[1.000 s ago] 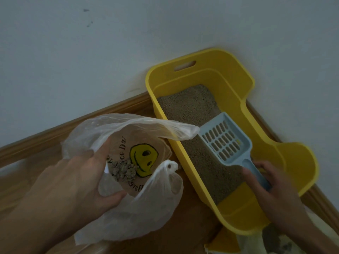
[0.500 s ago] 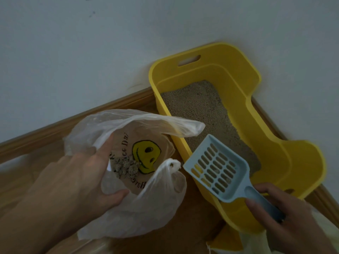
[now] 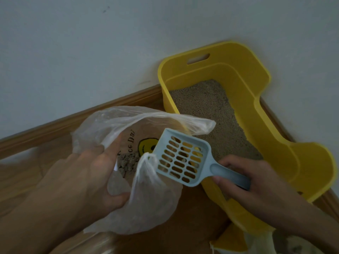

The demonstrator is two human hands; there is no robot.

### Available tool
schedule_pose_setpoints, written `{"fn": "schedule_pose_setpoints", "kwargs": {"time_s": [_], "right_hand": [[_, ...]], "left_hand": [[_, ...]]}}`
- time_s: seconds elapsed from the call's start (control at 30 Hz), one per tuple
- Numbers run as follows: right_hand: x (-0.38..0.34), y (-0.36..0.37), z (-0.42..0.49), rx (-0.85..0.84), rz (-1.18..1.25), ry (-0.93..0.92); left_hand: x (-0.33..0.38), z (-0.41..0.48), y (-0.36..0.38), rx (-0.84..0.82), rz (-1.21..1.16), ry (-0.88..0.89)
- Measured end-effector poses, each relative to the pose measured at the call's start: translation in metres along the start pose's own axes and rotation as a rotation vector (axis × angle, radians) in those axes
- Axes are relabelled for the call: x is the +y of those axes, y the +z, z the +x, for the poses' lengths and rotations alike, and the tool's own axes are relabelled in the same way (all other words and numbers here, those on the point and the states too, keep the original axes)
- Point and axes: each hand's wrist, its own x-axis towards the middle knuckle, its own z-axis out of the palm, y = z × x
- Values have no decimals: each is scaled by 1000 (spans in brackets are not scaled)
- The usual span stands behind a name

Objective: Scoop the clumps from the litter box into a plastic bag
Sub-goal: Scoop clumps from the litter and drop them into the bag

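A yellow litter box (image 3: 256,114) stands against the wall, with grey-brown litter (image 3: 209,110) in it. My right hand (image 3: 256,184) grips the handle of a pale blue slotted scoop (image 3: 181,160), whose head hangs over the mouth of a clear plastic bag (image 3: 152,195). The scoop looks empty through its slots. My left hand (image 3: 88,180) holds the bag's near edge, keeping the mouth wide. Several grey clumps (image 3: 126,162) lie inside the bag next to a printed yellow smiley face (image 3: 145,146).
A wooden skirting board (image 3: 77,120) runs along the white wall behind the bag. The floor (image 3: 192,226) is wood. Another plastic bag with some yellow on it (image 3: 236,242) lies at the bottom edge, under my right forearm.
My right hand lifted the scoop out of the litter box and carried it left, over the box's wall, to the bag's mouth. My left hand kept holding the bag.
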Motion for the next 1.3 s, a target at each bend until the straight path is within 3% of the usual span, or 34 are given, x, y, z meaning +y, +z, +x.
{"fn": "schedule_pose_setpoints", "kwargs": {"time_s": [0.13, 0.53, 0.73, 1.03, 1.2, 1.3], "right_hand": [[-8, -9, 11, 42, -84, -1], [-42, 22, 52, 177, -824, -281], [-50, 35, 51, 202, -944, -347], [-41, 25, 34, 256, -920, -272], [-26, -4, 13, 146, -691, -215], [-18, -27, 4, 131, -406, -204]], "left_hand": [[3, 0, -5, -29, 76, -28], [9, 1, -10, -74, 41, -33], [10, 2, -12, -64, 76, -46], [10, 7, -7, -42, 21, -20], [4, 9, -1, -9, 6, -12], [3, 11, 2, -23, 0, -8]]}}
